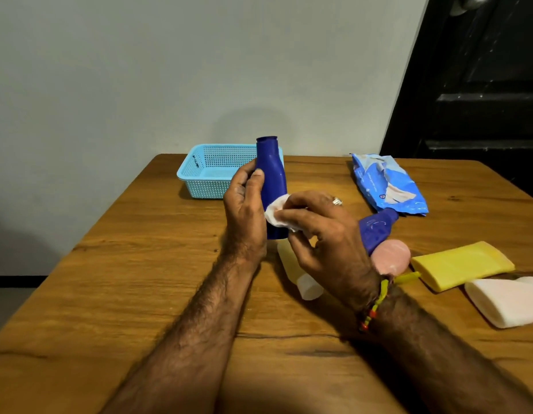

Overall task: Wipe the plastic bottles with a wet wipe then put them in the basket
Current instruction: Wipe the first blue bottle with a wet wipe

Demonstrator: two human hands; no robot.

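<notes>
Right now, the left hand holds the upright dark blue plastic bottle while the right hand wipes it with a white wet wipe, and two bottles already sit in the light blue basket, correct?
Not quite: the head view shows the light blue basket holding no bottles. The rest stands.

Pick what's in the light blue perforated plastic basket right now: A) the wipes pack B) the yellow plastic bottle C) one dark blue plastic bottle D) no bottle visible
D: the light blue perforated plastic basket shows no bottle inside, and the upright dark blue plastic bottle is in the left hand, in front of the basket.
</notes>
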